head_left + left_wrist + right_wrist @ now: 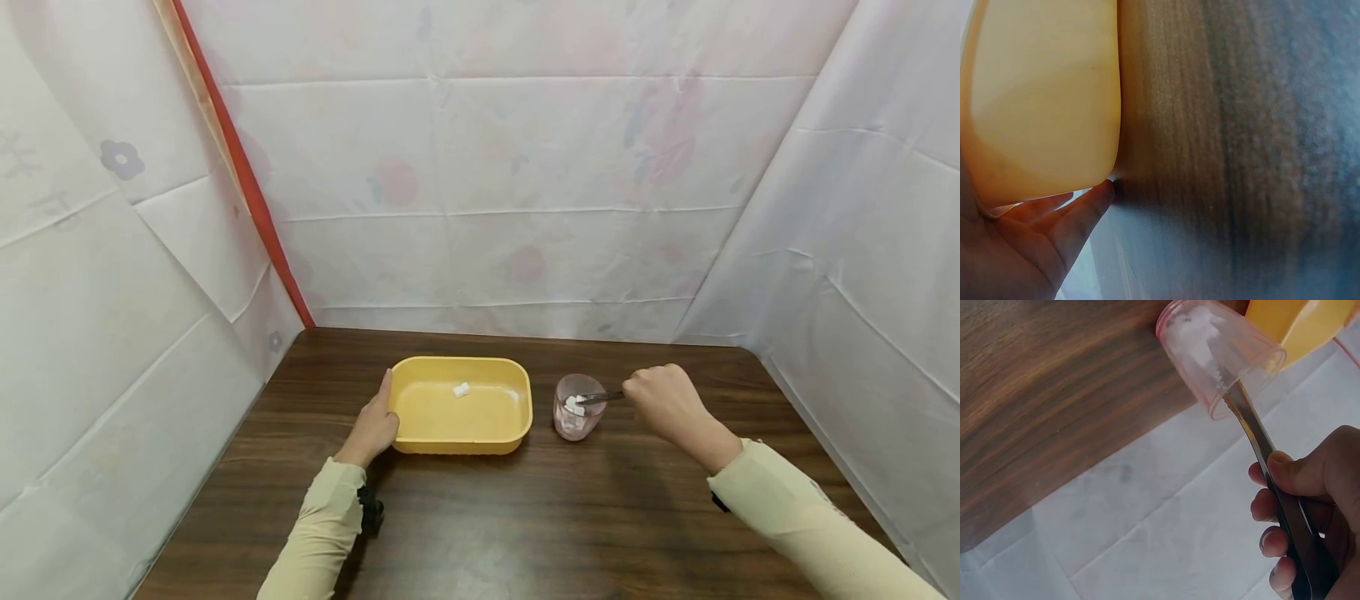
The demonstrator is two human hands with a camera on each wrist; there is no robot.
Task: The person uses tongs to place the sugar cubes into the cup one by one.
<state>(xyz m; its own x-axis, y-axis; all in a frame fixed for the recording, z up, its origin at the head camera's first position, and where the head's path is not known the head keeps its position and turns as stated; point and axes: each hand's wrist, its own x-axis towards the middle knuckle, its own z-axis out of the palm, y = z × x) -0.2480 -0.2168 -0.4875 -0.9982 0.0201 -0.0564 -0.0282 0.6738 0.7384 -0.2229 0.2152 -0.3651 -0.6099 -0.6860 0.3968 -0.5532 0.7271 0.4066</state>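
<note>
A yellow plastic tray (461, 446) stands on the table, with small white pieces (461, 389) lying inside. My left hand (372, 425) holds its left end, fingers along the outer wall and thumb at the rim. In the left wrist view the fingertips (1107, 187) meet the tray's lower corner. To the right of the tray is a clear pinkish cup (576, 429) containing several white chunks (1197, 328). Metal tongs (1259, 439) are gripped in my right hand (667, 408), thumb on one side and curled fingers on the other. Their tips reach inside the cup's mouth among the white chunks.
The dark wood-grain table (480, 517) carries the tray and cup near its far edge. Pale printed sheets (480, 167) hang behind and on both sides. A red strip (240, 167) runs down the back left corner.
</note>
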